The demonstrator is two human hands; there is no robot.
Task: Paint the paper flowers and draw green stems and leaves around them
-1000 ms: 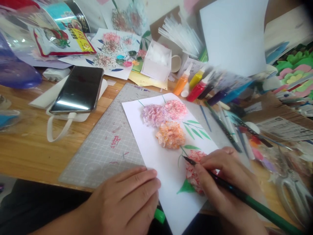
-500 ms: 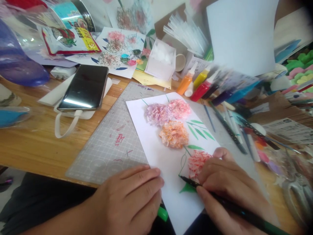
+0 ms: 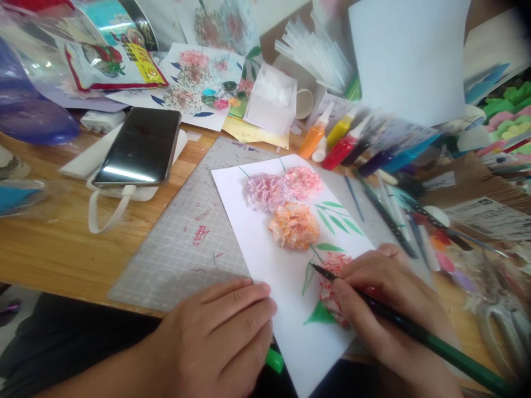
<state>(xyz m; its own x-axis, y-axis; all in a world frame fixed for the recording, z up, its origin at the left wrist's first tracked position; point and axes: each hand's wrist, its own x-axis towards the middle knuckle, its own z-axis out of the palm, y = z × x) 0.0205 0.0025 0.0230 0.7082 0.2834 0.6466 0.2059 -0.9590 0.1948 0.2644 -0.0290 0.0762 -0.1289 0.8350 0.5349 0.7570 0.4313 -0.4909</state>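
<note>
My right hand (image 3: pixel 385 293) grips a dark brush pen (image 3: pixel 418 331) with a green rear part. Its tip meets the white paper (image 3: pixel 286 309) at the top of a small leaf outline (image 3: pixel 308 278), part of which is filled green. My left hand (image 3: pixel 224 331) lies flat with fingers stretched over the paper's left edge. Below those fingers a bright green piece (image 3: pixel 274 360) shows; the rest of it is hidden. Crumpled purple (image 3: pixel 265 192), pink (image 3: pixel 302 182) and orange (image 3: pixel 294 225) flowers sit on the sheet. The right hand partly covers a red-and-white flower (image 3: pixel 332 287).
Under the paper lies a grey cutting mat (image 3: pixel 178 243). A phone (image 3: pixel 139 146) with a white cable rests at left. Paint bottles (image 3: pixel 313 138) stand behind the sheet. Pens (image 3: pixel 390 215) and scissors (image 3: pixel 498 331) are at right; a box of white bits (image 3: pixel 271 102) is at the back.
My right hand has moved the pen tip up from the leaf outline's lower end to its top. Green now fills part of the outline. My left hand stays nearly still.
</note>
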